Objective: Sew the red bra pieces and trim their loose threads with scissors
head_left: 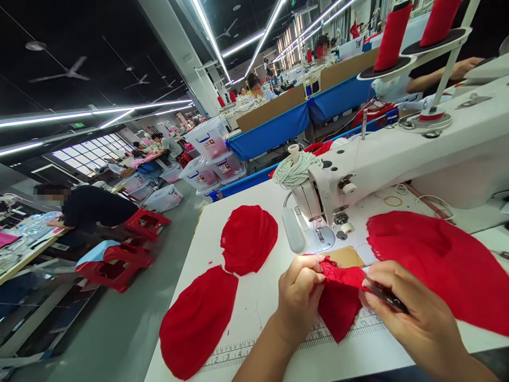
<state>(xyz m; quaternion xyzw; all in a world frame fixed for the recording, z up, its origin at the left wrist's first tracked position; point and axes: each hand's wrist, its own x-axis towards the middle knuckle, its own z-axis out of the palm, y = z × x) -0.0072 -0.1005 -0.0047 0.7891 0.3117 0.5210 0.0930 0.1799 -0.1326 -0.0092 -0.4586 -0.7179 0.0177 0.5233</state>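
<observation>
My left hand (299,294) pinches the upper edge of a small red lace fabric piece (338,302) just above the white table (258,297). My right hand (409,313) is closed round a slim dark tool (384,295), perhaps thread snips, whose tip touches the same piece. Both hands sit in front of the white sewing machine (397,154), near its needle area (318,233).
Two stacks of red cup-shaped pieces (248,239) (196,321) lie at left on the table, and a larger red heap (441,265) lies at right. A cord cone (295,167) and red thread spools (393,34) stand on the machine. Other people work at benches beyond, with red stools (115,268) in the aisle.
</observation>
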